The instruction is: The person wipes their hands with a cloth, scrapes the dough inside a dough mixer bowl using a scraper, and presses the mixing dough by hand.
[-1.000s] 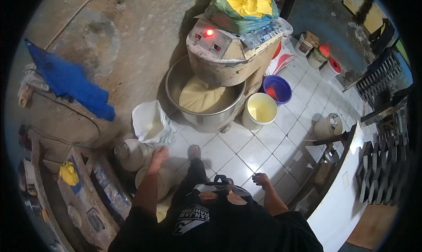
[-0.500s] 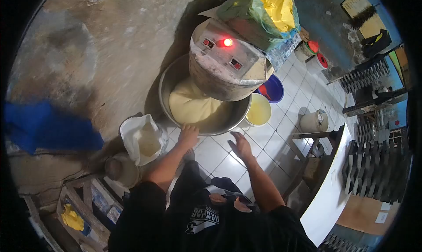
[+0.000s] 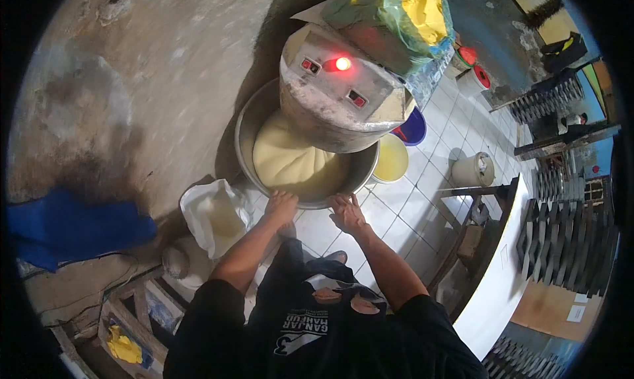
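Observation:
A big metal mixing bowl (image 3: 242, 138) holds a large mass of pale dough (image 3: 287, 157) beneath the worn head of a mixer (image 3: 330, 108), whose red light glows. My left hand (image 3: 282, 207) is on the near rim of the bowl, with its fingers hooked over the edge. A little to the right, my right hand (image 3: 347, 212) also has its fingers closed over that rim. The palm sides of both hands are hidden from view.
An open white sack (image 3: 214, 217) stands left of the bowl. To the right are a tub of yellow liquid (image 3: 392, 159), a purple tub (image 3: 414, 126) and a pale bucket (image 3: 473, 169). A white-topped table (image 3: 492, 300) and stacked dark metal racks (image 3: 564, 250) stand farther right.
My right hand has moved left and forward from open air beside the bowl onto its rim. My left hand stays on the rim. The dough's folds have shifted shape.

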The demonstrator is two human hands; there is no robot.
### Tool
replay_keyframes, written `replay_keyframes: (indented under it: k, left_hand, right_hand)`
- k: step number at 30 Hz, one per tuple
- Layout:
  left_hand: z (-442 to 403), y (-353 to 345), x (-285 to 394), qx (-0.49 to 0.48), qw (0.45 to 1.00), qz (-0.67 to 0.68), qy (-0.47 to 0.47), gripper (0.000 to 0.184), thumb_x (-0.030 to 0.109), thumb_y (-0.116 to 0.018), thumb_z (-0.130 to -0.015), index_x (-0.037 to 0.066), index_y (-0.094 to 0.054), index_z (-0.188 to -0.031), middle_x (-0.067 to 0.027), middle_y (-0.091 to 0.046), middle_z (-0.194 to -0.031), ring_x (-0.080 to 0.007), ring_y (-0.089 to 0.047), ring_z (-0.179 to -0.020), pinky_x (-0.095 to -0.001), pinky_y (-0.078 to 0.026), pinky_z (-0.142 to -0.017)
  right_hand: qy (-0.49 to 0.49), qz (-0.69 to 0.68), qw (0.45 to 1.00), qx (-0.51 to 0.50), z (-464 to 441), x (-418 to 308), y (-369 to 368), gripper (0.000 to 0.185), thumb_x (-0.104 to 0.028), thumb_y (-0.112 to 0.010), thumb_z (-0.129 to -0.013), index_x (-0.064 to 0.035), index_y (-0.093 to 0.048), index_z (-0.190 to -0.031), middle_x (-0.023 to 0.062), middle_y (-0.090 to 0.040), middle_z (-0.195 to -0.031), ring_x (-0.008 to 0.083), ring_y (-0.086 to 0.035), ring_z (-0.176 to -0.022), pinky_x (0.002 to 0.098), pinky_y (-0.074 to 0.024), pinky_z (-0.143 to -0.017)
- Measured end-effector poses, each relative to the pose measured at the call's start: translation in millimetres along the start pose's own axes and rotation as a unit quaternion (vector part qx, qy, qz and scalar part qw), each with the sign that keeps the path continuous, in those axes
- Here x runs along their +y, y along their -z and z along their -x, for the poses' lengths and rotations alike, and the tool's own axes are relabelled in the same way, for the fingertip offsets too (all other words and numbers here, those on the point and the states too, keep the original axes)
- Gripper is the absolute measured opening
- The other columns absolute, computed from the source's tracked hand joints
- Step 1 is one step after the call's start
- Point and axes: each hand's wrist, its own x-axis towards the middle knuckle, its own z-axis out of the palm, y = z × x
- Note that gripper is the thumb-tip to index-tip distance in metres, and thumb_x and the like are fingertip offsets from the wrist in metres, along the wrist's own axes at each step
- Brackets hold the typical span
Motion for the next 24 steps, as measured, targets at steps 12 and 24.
replay_keyframes:
  k: [12,24]
  left_hand:
    - [0.5,15.0,13.3,-0.097,0.995,0.030,-0.006,0.050,0.032,-0.071,-0.077,0.011,-0.060,-0.121,-0.0127,-0.062,-0.120,-0.0314,-0.055,-0.115,-0.0472,-0.039,-0.099]
    - [1.5,13.7,-10.3,-0.081,0.995,-0.005,-0.055,0.050,0.039,-0.069,-0.077,0.014,-0.061,-0.120,-0.0108,-0.062,-0.121,-0.0302,-0.055,-0.116,-0.0458,-0.036,-0.101]
  right_hand:
    - [-0.068,0.024,0.996,-0.057,-3.4,-5.4,12.4,0.058,-0.026,-0.065,-0.082,-0.0176,-0.048,-0.136,0.0064,-0.049,-0.140,0.0266,-0.036,-0.137,0.0644,-0.0164,-0.112]
    - [-0.085,0.024,0.994,-0.068,-0.3,-10.3,4.7,0.054,-0.031,-0.060,-0.084,-0.0200,-0.049,-0.136,0.0059,-0.044,-0.145,0.0236,-0.032,-0.140,0.0638,-0.0103,-0.112]
